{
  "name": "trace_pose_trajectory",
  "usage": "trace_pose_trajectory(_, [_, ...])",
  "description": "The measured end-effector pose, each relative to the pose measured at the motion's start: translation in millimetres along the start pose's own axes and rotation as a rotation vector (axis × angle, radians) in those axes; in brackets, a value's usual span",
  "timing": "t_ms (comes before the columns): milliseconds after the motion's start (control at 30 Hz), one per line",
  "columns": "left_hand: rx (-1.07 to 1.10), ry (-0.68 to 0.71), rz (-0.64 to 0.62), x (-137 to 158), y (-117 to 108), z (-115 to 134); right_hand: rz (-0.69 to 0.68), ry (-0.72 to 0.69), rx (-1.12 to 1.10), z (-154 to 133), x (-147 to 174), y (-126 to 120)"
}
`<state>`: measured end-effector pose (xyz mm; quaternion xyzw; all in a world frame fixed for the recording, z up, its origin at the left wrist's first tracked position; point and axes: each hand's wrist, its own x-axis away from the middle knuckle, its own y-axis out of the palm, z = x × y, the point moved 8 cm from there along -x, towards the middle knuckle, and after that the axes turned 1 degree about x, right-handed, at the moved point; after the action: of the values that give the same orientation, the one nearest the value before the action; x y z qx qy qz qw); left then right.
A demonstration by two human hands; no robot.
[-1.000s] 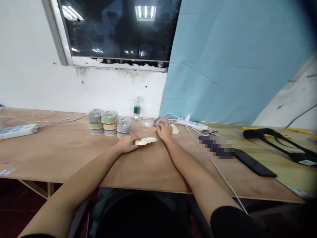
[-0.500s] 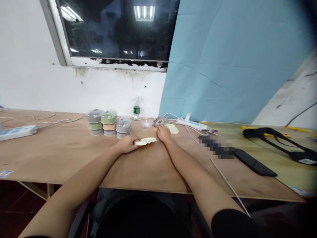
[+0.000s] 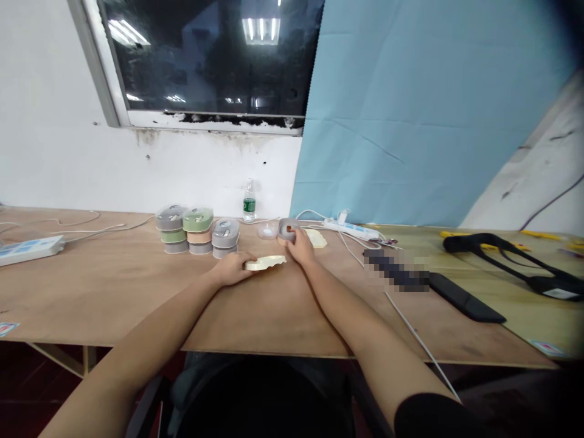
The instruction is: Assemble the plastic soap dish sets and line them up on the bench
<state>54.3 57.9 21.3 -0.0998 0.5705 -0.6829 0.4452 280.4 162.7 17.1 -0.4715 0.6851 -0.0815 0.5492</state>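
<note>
"Fingers of the right grip (image 3: 300, 246) have drawn back from over the grey tub (image 3: 283, 226) to its five-o'clock rim, pinching?"
"Apparently. Left grip (image 3: 232, 268) pinches the cream tray (image 3: 264, 263), seven o'clock from it. Likely both light, stiff, slick; hold rims."
"Writing?"
"Bottle label (image 3: 249, 205), ten o'clock, green, unreadable."

White wall (image 3: 205, 164), stained under dark window (image 3: 205, 67) reflecting tube lights (image 3: 261, 31); blue sheet (image 3: 387, 109) at right; wooden table (image 3: 114, 292); dark-red floor (image 3: 27, 389)

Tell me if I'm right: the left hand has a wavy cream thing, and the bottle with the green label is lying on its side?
Not quite: in the head view the bottle stands upright. The left hand does have a wavy cream thing.
</note>
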Motion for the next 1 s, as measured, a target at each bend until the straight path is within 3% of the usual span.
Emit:
trace_pose_trajectory(200, [0.016,-0.014,0.007,0.0,-1.1,0.3,-0.020,0.029,0.005,2.5,-0.6,-0.6])
trace_pose_trajectory(400, [0.008,0.020,0.013,-0.1,-1.9,1.7,0.051,0.029,-0.010,4.3,-0.7,-7.4])
trace_pose_trajectory(1000, [-0.002,0.010,-0.010,-0.7,-1.4,1.8,-0.019,-0.017,-0.089,-1.1,-1.4,-0.2])
